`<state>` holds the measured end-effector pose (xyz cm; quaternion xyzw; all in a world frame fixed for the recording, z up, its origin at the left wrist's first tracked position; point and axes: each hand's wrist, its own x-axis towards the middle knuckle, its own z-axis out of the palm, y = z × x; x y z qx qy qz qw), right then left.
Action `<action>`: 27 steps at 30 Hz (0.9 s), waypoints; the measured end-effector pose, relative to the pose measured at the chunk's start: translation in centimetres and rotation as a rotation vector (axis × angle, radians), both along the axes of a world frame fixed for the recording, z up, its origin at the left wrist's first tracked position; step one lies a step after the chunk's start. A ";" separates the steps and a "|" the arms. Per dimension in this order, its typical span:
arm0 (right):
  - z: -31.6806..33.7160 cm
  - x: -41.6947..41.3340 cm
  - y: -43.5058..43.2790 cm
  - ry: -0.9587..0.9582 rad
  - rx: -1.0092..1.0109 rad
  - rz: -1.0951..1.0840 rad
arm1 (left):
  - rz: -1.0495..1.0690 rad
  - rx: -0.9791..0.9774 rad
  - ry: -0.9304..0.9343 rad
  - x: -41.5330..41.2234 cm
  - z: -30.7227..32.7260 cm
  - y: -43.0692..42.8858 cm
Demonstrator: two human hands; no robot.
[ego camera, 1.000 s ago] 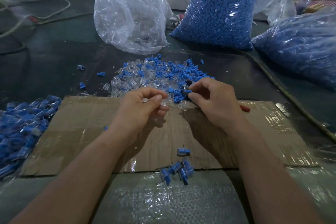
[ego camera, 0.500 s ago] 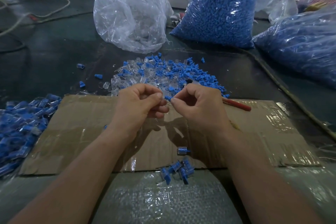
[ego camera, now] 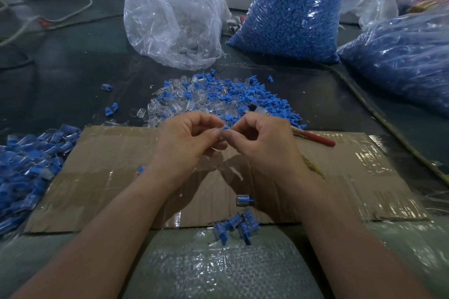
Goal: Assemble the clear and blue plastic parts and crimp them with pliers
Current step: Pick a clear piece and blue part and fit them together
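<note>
- Both hands are raised together over the far half of the cardboard sheet (ego camera: 109, 165), their fingertips meeting.
- The left hand (ego camera: 189, 138) pinches a clear part (ego camera: 220, 132) between thumb and forefinger. The fingers cover most of it, so its shape is hard to make out.
- The right hand (ego camera: 264, 143) pinches a blue part (ego camera: 226, 128), held against the clear one. Only its top shows.
- Whether the two parts are already seated in each other cannot be told.
- The pliers (ego camera: 318, 139) lie at the sheet's far right edge. Only a red handle shows, because the right hand hides the head.
- A loose pile of parts (ego camera: 218, 97), clear and blue mixed, lies just beyond the sheet's far edge.
- A few assembled pieces (ego camera: 235, 226) lie at the sheet's near edge, blurred.
- A heap of blue pieces (ego camera: 26, 165) lies to the left of the sheet, cut off by the frame.
- Well beyond the sheet stand a clear bag (ego camera: 175, 19) and a blue-filled bag (ego camera: 291, 14).
- Another blue bag (ego camera: 401, 60) lies to the right of those, cut off at the frame's edge.
</note>
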<state>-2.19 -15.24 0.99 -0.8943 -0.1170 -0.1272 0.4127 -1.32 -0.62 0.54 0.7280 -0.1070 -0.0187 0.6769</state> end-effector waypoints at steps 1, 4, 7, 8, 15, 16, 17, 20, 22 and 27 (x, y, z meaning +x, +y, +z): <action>0.0 0.0 0.0 0.007 0.041 0.004 | -0.001 -0.022 0.007 0.1 0.0 0.0; 0.1 0.2 -0.3 0.110 0.172 0.053 | -0.018 -0.076 0.021 0.1 0.0 0.1; 0.1 0.3 -0.3 0.180 0.259 0.149 | -0.036 -0.087 0.019 0.1 0.0 0.0; 0.2 0.3 -0.3 0.176 0.286 0.164 | -0.041 -0.098 0.022 0.1 0.1 0.0; 0.1 0.3 -0.5 0.144 0.338 0.211 | -0.040 -0.094 -0.013 -0.1 0.2 0.0; 0.1 0.3 -0.5 0.148 0.343 0.221 | -0.034 -0.087 -0.015 -0.1 0.2 0.0; 0.1 0.3 -0.5 0.151 0.348 0.231 | -0.030 -0.081 -0.013 0.0 0.2 0.1; 0.0 0.3 -0.5 0.164 0.376 0.255 | -0.029 -0.090 0.022 0.2 0.1 0.2; -0.1 0.3 -0.5 0.160 0.392 0.275 | -0.030 -0.131 0.072 0.3 0.1 0.4; -0.3 0.3 -0.5 0.030 0.372 0.278 | -0.033 -0.201 0.167 0.4 0.1 0.5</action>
